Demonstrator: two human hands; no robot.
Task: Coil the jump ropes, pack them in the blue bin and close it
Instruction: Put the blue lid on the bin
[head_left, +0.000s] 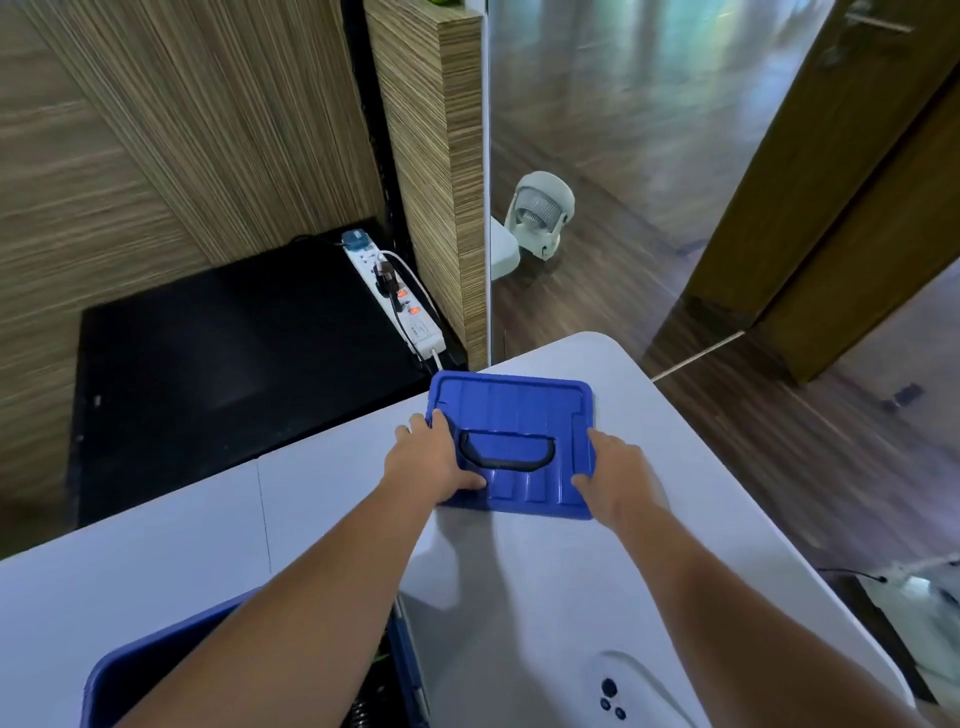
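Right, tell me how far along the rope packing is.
Seemingly done: no ropes lie on the visible part of the white table, and something dark shows inside the open blue bin, mostly hidden by the left arm. In hand: the left hand and right hand grip the blue lid by its side edges, away from the bin. To do: set the lid on the bin and close it.

- We can read no text, number, brand or sign anywhere in this view.
- The white power strip carries a small patch of grey print near its closer end, but it is too small and blurred for us to make out.
- The blue lid shows us only moulded ridges, with no lettering we can read.
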